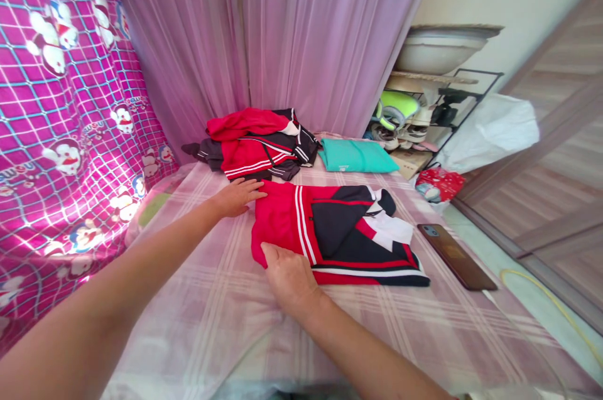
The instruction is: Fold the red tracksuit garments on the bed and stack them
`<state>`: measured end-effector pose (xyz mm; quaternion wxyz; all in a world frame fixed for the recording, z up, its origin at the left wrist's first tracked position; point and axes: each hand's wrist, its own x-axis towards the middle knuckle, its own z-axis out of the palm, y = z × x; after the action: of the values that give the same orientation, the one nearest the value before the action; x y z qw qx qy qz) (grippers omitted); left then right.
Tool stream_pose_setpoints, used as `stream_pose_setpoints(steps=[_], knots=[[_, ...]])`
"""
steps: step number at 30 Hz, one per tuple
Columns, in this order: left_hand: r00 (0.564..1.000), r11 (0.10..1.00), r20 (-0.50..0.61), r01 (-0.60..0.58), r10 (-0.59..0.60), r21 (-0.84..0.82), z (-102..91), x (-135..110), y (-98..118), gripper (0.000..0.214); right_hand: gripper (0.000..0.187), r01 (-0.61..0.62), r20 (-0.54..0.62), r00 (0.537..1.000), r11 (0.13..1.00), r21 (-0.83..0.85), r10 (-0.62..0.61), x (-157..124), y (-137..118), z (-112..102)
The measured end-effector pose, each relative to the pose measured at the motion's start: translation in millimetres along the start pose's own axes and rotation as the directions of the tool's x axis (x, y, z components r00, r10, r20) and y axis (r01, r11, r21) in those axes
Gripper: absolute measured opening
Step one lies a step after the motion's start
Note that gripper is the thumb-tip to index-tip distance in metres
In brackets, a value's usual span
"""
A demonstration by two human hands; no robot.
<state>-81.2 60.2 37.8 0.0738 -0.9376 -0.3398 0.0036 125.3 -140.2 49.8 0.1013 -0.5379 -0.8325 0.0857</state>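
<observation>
A red, black and white jacket (339,230) lies folded on the plaid bed sheet (198,299). My left hand (235,196) lies flat at the jacket's far left corner, fingers stretched out, touching the red cloth. My right hand (287,277) presses on the near left corner, its fingers curled over the red edge. Behind the jacket sits a pile of red and dark clothes (259,145), and a folded teal garment (355,156) lies to its right.
A dark phone (455,255) lies on the sheet right of the jacket. Pink cartoon cloth (61,105) hangs at left, a purple curtain (292,29) behind. A shoe rack (424,117), white bag (490,130) and red bag (438,185) stand at right.
</observation>
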Motion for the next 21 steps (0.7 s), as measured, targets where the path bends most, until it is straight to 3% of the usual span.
stream_pose_setpoints(steps=[3, 7, 11, 13, 16, 18, 21], knots=[[0.998, 0.999, -0.066, 0.007, -0.01, -0.05, 6.3, 16, -8, 0.066, 0.038, -0.011, -0.034, 0.999, 0.994, 0.112, 0.015, -2, 10, -8], [0.985, 0.987, -0.171, 0.01, -0.038, -0.16, 10.2, 43, -14, 0.047, 0.048, -0.005, -0.162, 0.985, 0.948, 0.32, 0.06, -4, 23, -15], [0.967, 0.942, -0.24, 0.002, -0.087, -0.337, -5.1, 60, -14, 0.027, 0.044, 0.028, -0.311, 0.936, 0.844, 0.535, 0.166, -7, 36, -20], [0.966, 0.912, -0.24, -0.013, -0.094, -0.409, -23.5, 70, -8, 0.024, 0.041, 0.081, -0.382, 0.895, 0.76, 0.645, 0.228, -12, 44, -25], [0.982, 0.871, -0.154, 0.022, -0.112, -0.491, -57.9, 97, 6, 0.025, 0.036, 0.128, -0.428, 0.818, 0.604, 0.787, 0.384, -24, 64, -37], [0.989, 0.87, -0.085, 0.067, -0.124, -0.489, -78.4, 126, 20, 0.029, 0.034, 0.112, -0.416, 0.748, 0.518, 0.848, 0.517, -35, 85, -45], [0.995, 0.912, -0.07, 0.042, -0.077, -0.408, -98.7, 185, 46, 0.032, 0.034, 0.036, -0.379, 0.615, 0.455, 0.89, 0.692, -56, 125, -52]])
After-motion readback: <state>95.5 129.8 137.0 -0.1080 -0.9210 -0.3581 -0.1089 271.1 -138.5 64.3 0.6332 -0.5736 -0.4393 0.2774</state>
